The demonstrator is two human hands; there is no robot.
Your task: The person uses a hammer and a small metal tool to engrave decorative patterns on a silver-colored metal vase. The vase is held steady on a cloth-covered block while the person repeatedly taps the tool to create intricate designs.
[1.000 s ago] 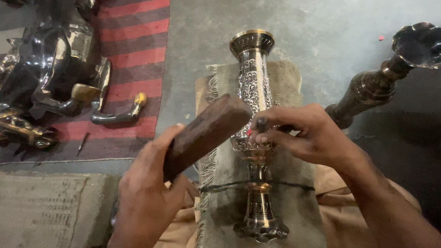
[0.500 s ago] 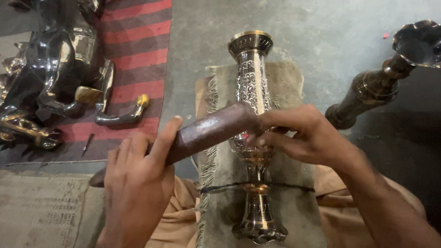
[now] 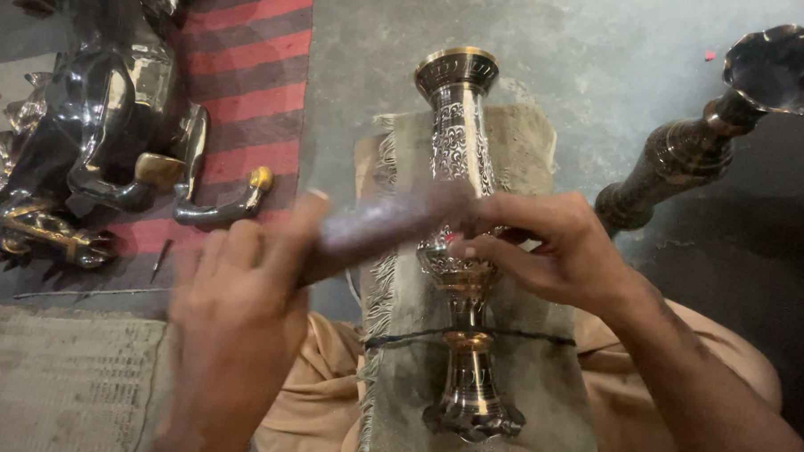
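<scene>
My left hand (image 3: pixel 239 309), closed around a wooden mallet (image 3: pixel 380 227), has swung back toward me since half a second ago and now blurs mid-stroke. My right hand (image 3: pixel 553 249) pinches a small tool, too hidden to identify, against the engraved vase (image 3: pixel 460 210), which lies across a cloth pad (image 3: pixel 521 382) on my lap. A metal horse (image 3: pixel 93 144) on the striped rug (image 3: pixel 247 60) crowds the left; a dark vase (image 3: pixel 717 130) lies right.

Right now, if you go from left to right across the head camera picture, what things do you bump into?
Shiny metal horse figure → left hand gripping a blurred wooden stick → engraved metal vase lying on a grey cloth → right hand on the vase → dark metal stand.
</scene>
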